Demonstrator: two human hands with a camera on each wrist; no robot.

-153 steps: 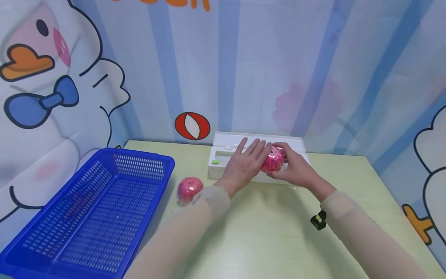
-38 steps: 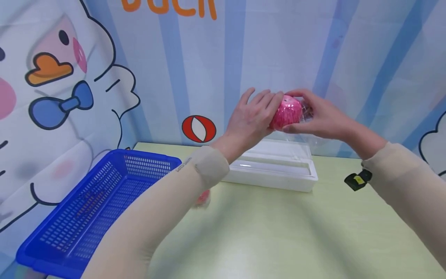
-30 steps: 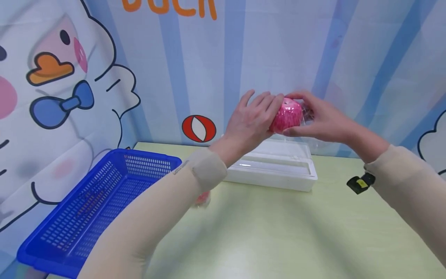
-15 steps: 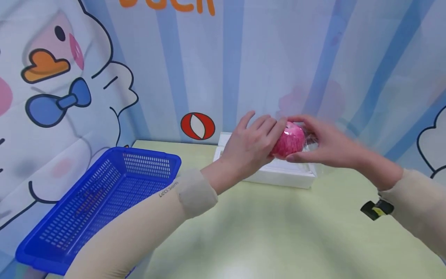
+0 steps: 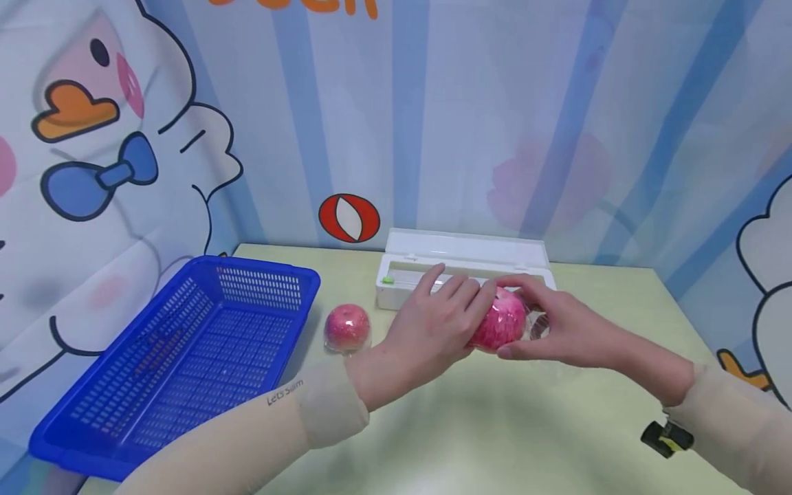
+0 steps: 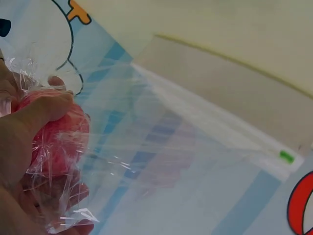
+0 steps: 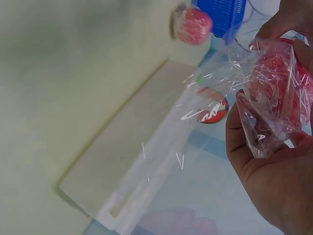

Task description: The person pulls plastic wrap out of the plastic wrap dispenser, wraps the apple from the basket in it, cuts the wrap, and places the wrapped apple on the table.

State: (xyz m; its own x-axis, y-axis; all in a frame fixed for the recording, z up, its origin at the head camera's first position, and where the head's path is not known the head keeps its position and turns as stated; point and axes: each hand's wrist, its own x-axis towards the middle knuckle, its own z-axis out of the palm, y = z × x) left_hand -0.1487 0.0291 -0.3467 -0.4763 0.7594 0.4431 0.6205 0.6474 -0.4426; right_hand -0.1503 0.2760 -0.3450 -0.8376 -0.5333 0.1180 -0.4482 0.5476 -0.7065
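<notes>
Both hands hold a pink-red apple in front of a white cling film dispenser. My left hand wraps over its left side. With thumb and fingers, my right hand grips the right side. Clear cling film covers the apple, crumpled and bunched at the right palm; loose film also shows in the left wrist view. Left of the dispenser, a second apple sits on the table in shiny film. Its lid raised, the dispenser has a green slider at its left end.
A blue perforated plastic basket stands on the left of the pale table. Behind the table hangs a cartoon duck backdrop. The left forearm reaches across the table in front of the basket.
Both hands, with the apple between them, came down from high above the dispenser to in front of it. The second apple, partly hidden by the left sleeve before, is now in view.
</notes>
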